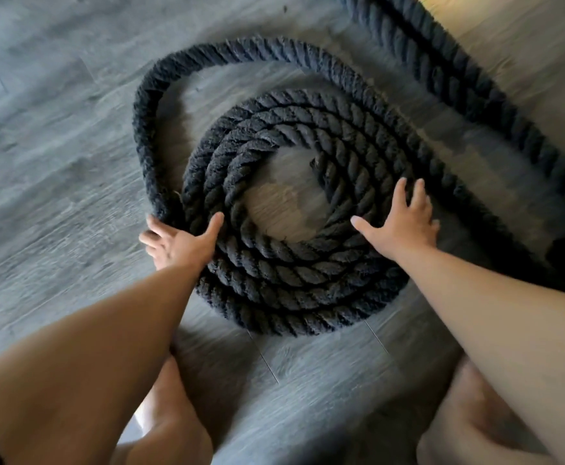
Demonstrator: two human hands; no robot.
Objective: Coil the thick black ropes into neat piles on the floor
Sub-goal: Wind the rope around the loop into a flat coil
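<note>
Your left hand has its fingers wrapped around the thick black rope at the near left edge of the coil, thumb lying over the packed turns and the other fingers curled round the outer strand where the loose loop meets the pile. Your right hand is flat and spread, fingers wide apart and holding nothing, palm pressing down on the right side of the coil.

The rope lies on the grey wood-look floor in front of your knees, wound in a flat spiral of several turns around a bare patch of floor at its centre. The inner end of the rope shows at the far right of that bare patch. The turns lie tight against one another, except the outermost loop, which swings wide on the left and far side, leaving a crescent of floor between it and the pile.

A second stretch of black rope runs diagonally across the upper right, apart from the coil, over a sunlit strip of floor.
</note>
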